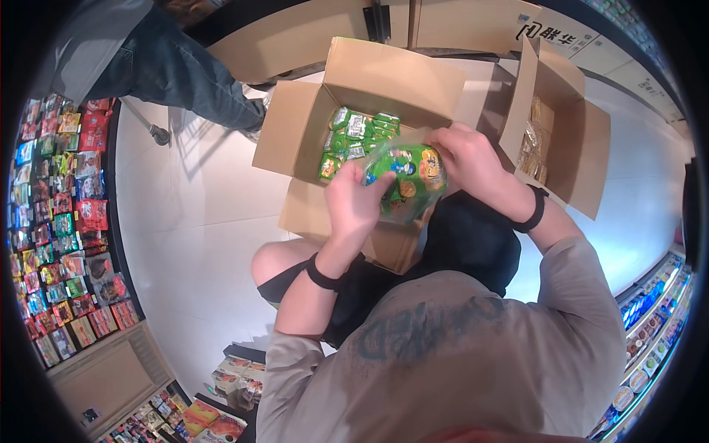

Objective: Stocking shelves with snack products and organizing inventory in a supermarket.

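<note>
Between my two hands is a clear plastic bag (407,171) with green printed snack packaging showing in it. My left hand (357,196) grips its left side, thumb laid across the front. At the upper right corner, the fingers of my right hand (465,152) pinch the plastic. The bag is held over the near side of an open cardboard box (388,66), whose flaps are folded out. Several small green snack packets (357,127) lie inside that box, partly hidden behind the bag and my left hand.
A second open cardboard box (579,144) on the right holds clear-wrapped snacks (533,144). A person's jeans-clad leg (183,77) stands at upper left, near a caster wheel (160,135). Snack shelves (61,221) line the left; a lit shelf (648,338) runs along the lower right.
</note>
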The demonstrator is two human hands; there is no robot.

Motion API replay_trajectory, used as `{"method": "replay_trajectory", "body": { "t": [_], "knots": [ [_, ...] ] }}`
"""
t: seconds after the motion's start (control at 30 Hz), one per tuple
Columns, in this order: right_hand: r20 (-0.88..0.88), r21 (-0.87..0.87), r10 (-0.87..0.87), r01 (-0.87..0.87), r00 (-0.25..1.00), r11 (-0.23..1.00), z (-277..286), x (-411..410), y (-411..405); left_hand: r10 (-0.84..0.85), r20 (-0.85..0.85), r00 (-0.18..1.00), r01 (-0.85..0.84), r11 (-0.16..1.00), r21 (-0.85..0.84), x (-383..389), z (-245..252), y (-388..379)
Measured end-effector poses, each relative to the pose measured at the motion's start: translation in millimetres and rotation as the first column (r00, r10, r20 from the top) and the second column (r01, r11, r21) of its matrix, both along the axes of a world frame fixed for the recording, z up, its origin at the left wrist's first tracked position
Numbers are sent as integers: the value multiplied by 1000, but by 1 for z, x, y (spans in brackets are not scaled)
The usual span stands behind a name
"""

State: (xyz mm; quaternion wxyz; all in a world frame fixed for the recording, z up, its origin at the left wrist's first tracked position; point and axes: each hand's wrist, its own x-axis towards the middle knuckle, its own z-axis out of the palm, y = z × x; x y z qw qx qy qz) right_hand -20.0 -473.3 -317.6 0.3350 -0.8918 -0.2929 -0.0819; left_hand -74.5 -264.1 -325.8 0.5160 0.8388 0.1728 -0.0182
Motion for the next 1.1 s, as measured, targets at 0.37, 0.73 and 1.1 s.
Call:
{"method": "replay_trajectory", "body": {
  "t": [0.37,0.73,1.1],
  "knots": [
    [16,55,-11,10,1000,998,-11,-4,-5,36,63,997,-27,991,-132,-4,-27,2],
    [-212,148,-91,124,973,981,-19,-20,-8,212,-119,970,-242,809,-536,-5,-17,-5],
    [-563,93,-142,233,814,968,-52,-15,5,242,-5,970,-205,810,-550,-4,-27,1]
  ]
}}
